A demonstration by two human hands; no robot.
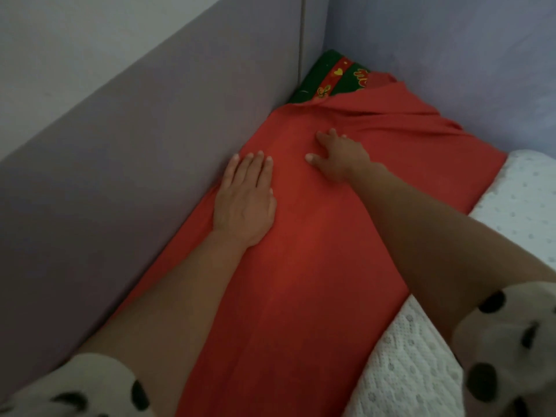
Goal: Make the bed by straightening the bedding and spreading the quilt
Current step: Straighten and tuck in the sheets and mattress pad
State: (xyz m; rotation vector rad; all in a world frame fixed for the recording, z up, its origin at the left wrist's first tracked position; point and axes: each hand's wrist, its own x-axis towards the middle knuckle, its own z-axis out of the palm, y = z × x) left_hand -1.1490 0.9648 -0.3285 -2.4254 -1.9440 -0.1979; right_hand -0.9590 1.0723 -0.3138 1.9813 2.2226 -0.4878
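My L hand [245,200] & R hand [337,156] lie flat, fingers [260,164] extended, gripping nothing, on the red cover [301,281] mid-frame along the headboard [150,130]; pushing too hard twd upper-right folds [391,115] could bunch it & bare more green pillow [328,76].

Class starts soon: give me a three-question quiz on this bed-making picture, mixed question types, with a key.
1. True or false: the left hand lies flat on the red cloth.
2. Which reaches nearer the green patterned pillow: A the left hand, B the right hand?
3. Fill in: right of the red cloth lies a ____ lace cover.
Key: 1 true; 2 B; 3 white.
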